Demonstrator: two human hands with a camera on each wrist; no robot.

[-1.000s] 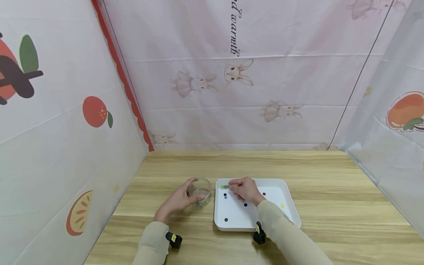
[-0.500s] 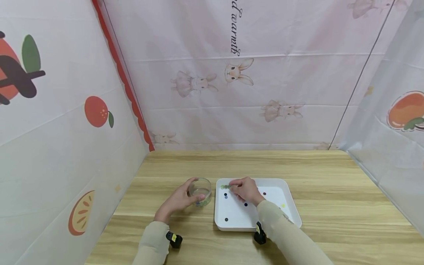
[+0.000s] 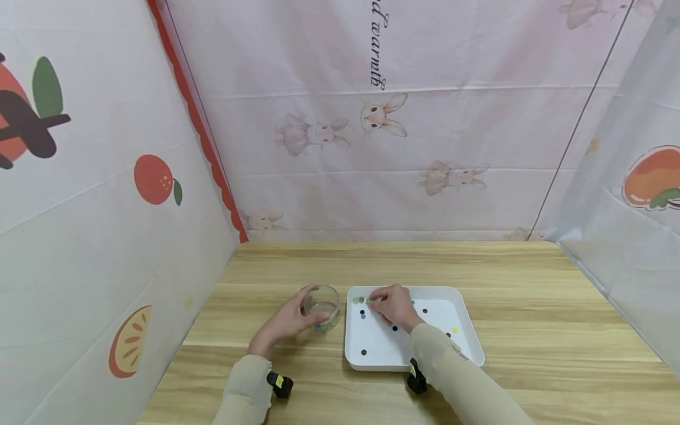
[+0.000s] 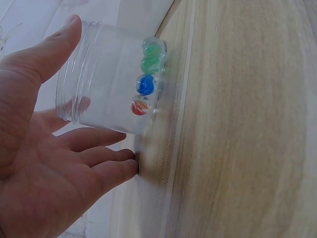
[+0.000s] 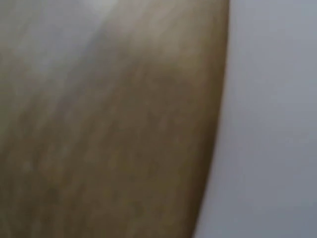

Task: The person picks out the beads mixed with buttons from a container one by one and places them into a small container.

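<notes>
In the head view my left hand (image 3: 289,319) holds a clear plastic jar (image 3: 321,301) upright on the table, left of a white tray (image 3: 382,359). The left wrist view shows the thumb along one side of the jar (image 4: 106,74) and fingers around the other. Green, blue and red-streaked marbles lie on its bottom, among them a blue marble (image 4: 145,85). My right hand (image 3: 394,306) is over the tray's far left corner, thumb and forefinger pinching a small green marble (image 3: 368,301), mostly hidden. Greenish marbles (image 3: 356,300) sit just left of it.
Several small dark, blue, red and yellow pieces are scattered in the tray, among them a black one (image 3: 363,352) and a yellow one (image 3: 454,330). Printed cloth walls (image 3: 340,200) enclose the wooden table (image 3: 542,307). The right wrist view is blurred, showing wood and the white tray wall (image 5: 267,129).
My right hand has shifted very slightly right, uncovering a blue piece and a red piece in the tray. The left hand and jar stay in place.
</notes>
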